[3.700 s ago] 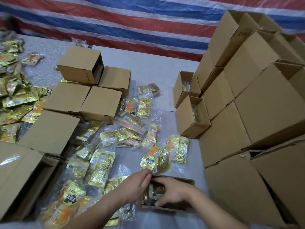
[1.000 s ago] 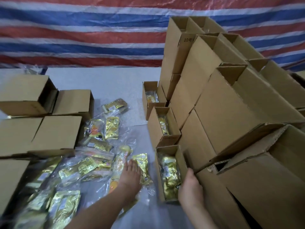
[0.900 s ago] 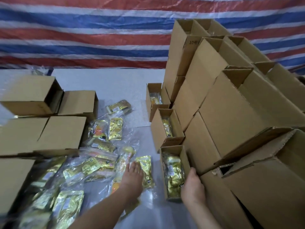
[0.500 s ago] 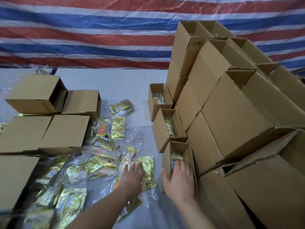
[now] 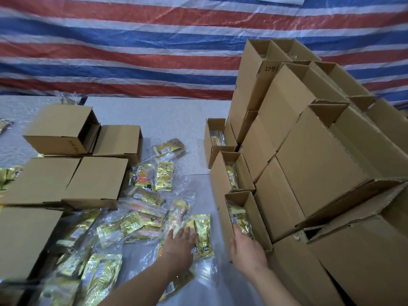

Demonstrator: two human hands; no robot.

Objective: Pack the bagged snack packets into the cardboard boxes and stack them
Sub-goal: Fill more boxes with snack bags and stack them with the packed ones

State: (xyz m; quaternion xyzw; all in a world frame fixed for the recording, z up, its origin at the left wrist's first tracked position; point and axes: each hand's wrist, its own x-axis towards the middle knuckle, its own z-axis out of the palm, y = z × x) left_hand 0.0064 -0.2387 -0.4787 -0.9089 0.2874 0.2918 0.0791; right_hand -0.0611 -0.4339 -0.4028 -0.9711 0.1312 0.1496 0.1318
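The nearest small open cardboard box (image 5: 257, 217) stands against the box stack, with a gold bagged snack packet (image 5: 239, 218) inside it. My right hand (image 5: 248, 250) is at its near end, fingers straight and reaching over the edge onto the packet. Left of it, my left hand (image 5: 178, 245) lies flat with spread fingers on a clear bag of gold packets (image 5: 202, 234). More bagged packets (image 5: 132, 224) lie scattered over the table (image 5: 159, 115). Two more filled open boxes (image 5: 229, 171) (image 5: 215, 138) stand in a row behind the nearest one.
A tall leaning stack of open cardboard boxes (image 5: 309, 155) fills the right side. Several empty boxes (image 5: 97, 180) (image 5: 59, 129) lie on their sides at the left. A striped tarp (image 5: 132, 51) hangs behind the table.
My right hand moved from the box's right side onto its top, then slid back to its near end, uncovering the packet. My left hand has stayed on the bags.
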